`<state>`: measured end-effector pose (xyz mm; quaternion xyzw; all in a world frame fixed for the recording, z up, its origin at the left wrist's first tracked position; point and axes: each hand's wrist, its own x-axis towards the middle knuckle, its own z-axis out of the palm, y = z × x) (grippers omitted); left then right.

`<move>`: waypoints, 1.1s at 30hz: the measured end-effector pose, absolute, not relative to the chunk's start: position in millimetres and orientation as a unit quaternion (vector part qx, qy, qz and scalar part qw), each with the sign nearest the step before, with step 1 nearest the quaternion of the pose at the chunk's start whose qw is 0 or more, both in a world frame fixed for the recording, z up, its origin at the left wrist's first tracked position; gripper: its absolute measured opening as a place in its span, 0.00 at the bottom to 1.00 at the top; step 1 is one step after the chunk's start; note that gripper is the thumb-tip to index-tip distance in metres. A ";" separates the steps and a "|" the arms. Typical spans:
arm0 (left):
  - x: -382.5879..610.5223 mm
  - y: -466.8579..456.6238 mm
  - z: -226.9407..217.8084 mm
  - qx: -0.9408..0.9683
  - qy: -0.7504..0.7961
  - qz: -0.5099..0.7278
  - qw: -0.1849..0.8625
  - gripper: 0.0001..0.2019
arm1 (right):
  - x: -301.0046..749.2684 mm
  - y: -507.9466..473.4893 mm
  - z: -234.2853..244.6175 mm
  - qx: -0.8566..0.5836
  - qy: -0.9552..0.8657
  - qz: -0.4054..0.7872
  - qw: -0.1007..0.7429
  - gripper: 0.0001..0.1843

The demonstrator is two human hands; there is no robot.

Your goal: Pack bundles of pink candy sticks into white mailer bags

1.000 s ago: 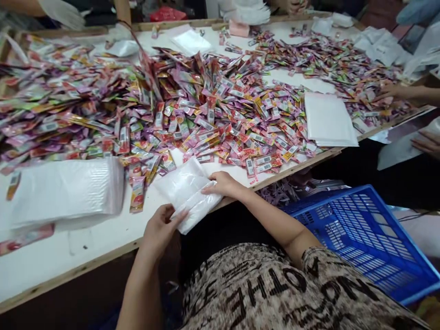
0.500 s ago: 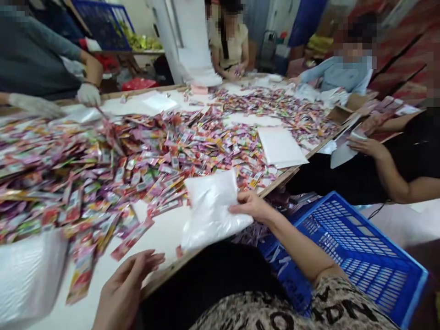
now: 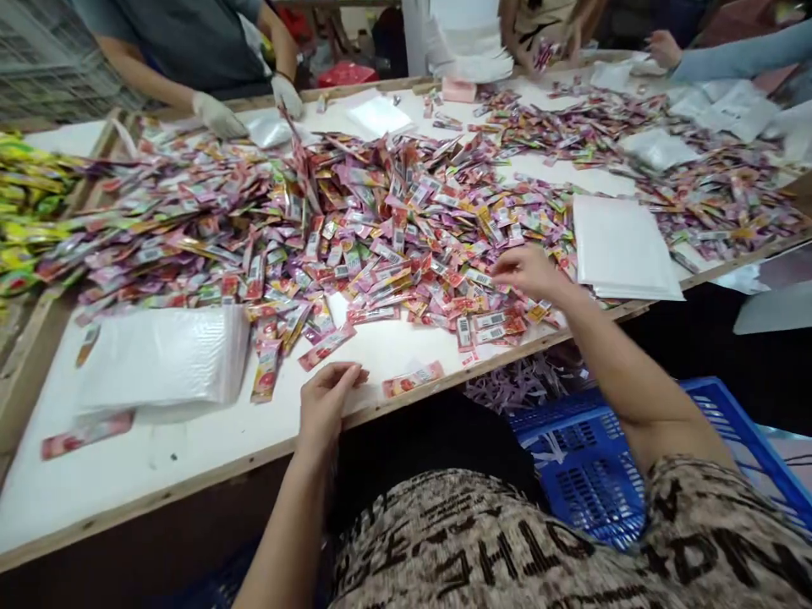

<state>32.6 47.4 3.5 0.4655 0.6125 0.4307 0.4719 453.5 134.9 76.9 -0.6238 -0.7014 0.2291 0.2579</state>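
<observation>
Long, colourful printed sachets [image 3: 386,241] lie in a wide heap across the white table. My right hand [image 3: 526,272] is over the near right side of this heap, its fingers loosely bent and no bag in it. By the wooden front edge, my left hand [image 3: 326,402] has its fingers slightly curled, and nothing clear shows in them. One loose sachet [image 3: 412,381] lies just to its right. A stack of clear white plastic bags [image 3: 165,359] rests at the left. Another flat white stack [image 3: 622,245] is to the right of my right hand.
A blue plastic crate [image 3: 589,474] stands below the table at my right, with paper strips near it. A plump white bag [image 3: 656,148] lies on sachets farther back. Across the table are a co-worker's gloved hands [image 3: 219,116]. Yellow packets [image 3: 31,203] fill the far left.
My right hand has let go of the white bag and moved over the sachets. A similar bag now lies farther back, where none showed before. The view has turned left and down.
</observation>
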 end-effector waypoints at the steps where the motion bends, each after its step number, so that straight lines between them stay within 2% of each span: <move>1: 45.7 56.2 6.7 0.486 0.602 0.413 0.480 0.15 | 430.7 130.3 58.6 -0.608 -0.738 0.203 0.211 0.07; 3: 82.3 79.7 12.8 0.531 0.569 0.379 0.501 0.15 | 400.5 123.9 32.4 -0.596 -0.774 0.146 0.154 0.08; 5: 127.7 107.8 15.7 0.541 0.551 0.370 0.516 0.13 | 388.7 121.0 21.0 -0.611 -0.773 0.103 0.136 0.06; 7: 171.5 134.0 15.6 0.560 0.596 0.364 0.445 0.12 | 386.0 118.9 20.8 -0.630 -0.761 0.084 0.133 0.02; 9: 202.5 152.6 14.6 0.590 0.643 0.341 0.348 0.14 | 384.1 114.0 25.9 -0.645 -0.747 0.095 0.130 0.04; 11: 213.3 160.5 14.4 0.589 0.659 0.344 0.318 0.16 | 380.3 104.6 30.3 -0.661 -0.727 0.121 0.141 0.05; 13: 203.8 157.5 15.4 0.550 0.645 0.378 0.372 0.19 | 376.0 92.0 30.5 -0.679 -0.700 0.141 0.167 0.07; 15: 182.4 145.9 17.6 0.508 0.603 0.396 0.471 0.20 | 372.8 79.3 25.8 -0.697 -0.671 0.151 0.201 0.10; 19: 155.6 110.3 16.2 0.469 0.511 0.341 0.634 0.12 | 366.2 60.1 7.8 -0.722 -0.609 0.215 0.250 0.06; 21: 163.1 93.9 8.0 0.466 0.515 0.337 0.636 0.11 | 359.1 52.6 -1.3 -0.729 -0.577 0.260 0.260 0.03; 24: 186.5 78.0 -5.7 0.512 0.568 0.337 0.550 0.11 | 342.5 39.4 -10.1 -0.730 -0.541 0.297 0.294 0.02; 26: 197.8 72.3 -8.4 0.525 0.586 0.354 0.506 0.13 | 328.7 29.4 -11.8 -0.714 -0.528 0.301 0.347 0.03; 28: 200.6 69.5 -4.6 0.489 0.565 0.376 0.549 0.16 | 315.7 21.5 -9.6 -0.684 -0.533 0.293 0.403 0.06; 30: 195.6 70.4 3.1 0.421 0.507 0.384 0.647 0.20 | 308.6 18.6 -3.2 -0.638 -0.577 0.286 0.422 0.09; 33: 178.2 81.4 15.5 0.333 0.447 0.408 0.723 0.19 | 322.0 24.8 11.2 -0.576 -0.674 0.275 0.371 0.14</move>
